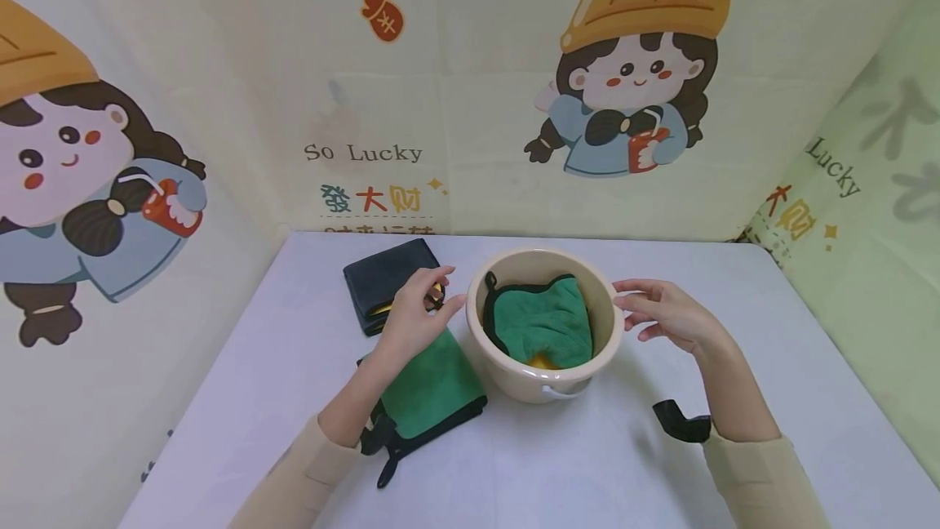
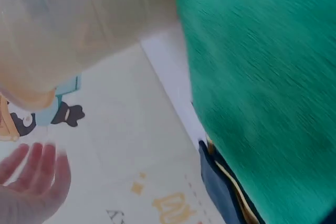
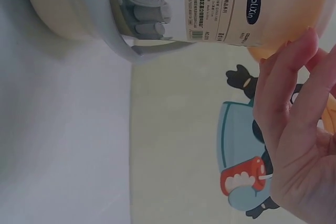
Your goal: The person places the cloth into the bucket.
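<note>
A cream plastic bucket (image 1: 514, 382) stands upright on the table, with a green cloth (image 1: 543, 321) edged in black bunched inside it. A bit of yellow shows at the cloth's near side. My left hand (image 1: 414, 313) is just left of the bucket's rim, fingers loosely bent and thumb pointing toward it. On the other side my right hand (image 1: 664, 313) has its relaxed fingertips at the rim. In the right wrist view, the right hand (image 3: 294, 135) has its fingertips by the rim of the bucket (image 3: 236, 14), which carries a printed label.
A second green cloth (image 1: 436, 390) with black edging lies flat beneath my left forearm. Behind the left hand lies a dark folded item (image 1: 385, 268) with a yellow edge. A patterned cloth wall (image 1: 485, 104) closes off the back of the white table (image 1: 529, 472).
</note>
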Motion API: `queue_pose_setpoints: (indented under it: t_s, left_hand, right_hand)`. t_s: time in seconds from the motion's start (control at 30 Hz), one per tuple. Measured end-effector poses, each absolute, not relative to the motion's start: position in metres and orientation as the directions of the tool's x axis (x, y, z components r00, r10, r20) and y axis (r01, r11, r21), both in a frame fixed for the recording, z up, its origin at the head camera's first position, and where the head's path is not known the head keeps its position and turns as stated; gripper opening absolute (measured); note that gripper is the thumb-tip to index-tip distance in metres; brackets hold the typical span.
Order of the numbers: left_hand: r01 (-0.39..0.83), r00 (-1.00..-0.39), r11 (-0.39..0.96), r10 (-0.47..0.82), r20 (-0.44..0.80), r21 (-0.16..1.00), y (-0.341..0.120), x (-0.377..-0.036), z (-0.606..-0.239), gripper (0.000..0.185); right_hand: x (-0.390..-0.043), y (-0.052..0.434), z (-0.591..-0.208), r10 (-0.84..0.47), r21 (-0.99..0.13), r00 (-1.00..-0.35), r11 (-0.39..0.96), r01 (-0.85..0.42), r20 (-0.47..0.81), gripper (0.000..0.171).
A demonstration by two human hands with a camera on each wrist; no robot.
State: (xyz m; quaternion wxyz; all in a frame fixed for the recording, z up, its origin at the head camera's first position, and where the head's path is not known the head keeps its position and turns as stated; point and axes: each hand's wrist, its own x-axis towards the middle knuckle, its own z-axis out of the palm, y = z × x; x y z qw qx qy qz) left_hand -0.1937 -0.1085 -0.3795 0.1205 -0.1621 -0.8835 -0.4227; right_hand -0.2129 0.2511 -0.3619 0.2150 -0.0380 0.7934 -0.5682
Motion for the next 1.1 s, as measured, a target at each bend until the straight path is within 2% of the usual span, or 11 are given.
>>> queue_pose_setpoints:
  t_s: [0.13,0.2,0.3,0.5,0.67,1.1]
  left_hand:
    - [0.457,-0.846,0.820,0.282,0.452,0.344,-0.119,-0.183,-0.387,0.060]
    - [0.460,-0.814,0.871,0.338,0.472,0.170,-0.124,-0.179,-0.395,0.068]
    - [0.459,-0.789,0.888,0.394,0.472,0.027,-0.132,-0.172,-0.411,0.076]
    - [0.473,-0.794,0.880,0.450,0.409,-0.051,-0.143,-0.157,-0.439,0.081]
    - [0.469,-0.830,0.879,0.473,0.295,-0.089,-0.146,-0.147,-0.454,0.089]
    - [0.503,-0.858,0.856,0.511,0.050,-0.118,-0.147,-0.140,-0.470,0.093]
  right_hand:
    - [-0.213,0.252,-0.363,-0.309,-0.917,-0.904,0.356,0.178,-0.295,0.059]
    - [-0.212,0.252,-0.363,-0.309,-0.918,-0.904,0.355,0.178,-0.295,0.059]
    - [-0.212,0.252,-0.364,-0.313,-0.920,-0.904,0.351,0.176,-0.293,0.059]
    - [-0.213,0.252,-0.364,-0.321,-0.921,-0.902,0.351,0.171,-0.290,0.059]
    - [-0.212,0.252,-0.363,-0.322,-0.920,-0.901,0.354,0.170,-0.290,0.058]
    - [-0.214,0.253,-0.366,-0.335,-0.930,-0.901,0.328,0.163,-0.276,0.055]
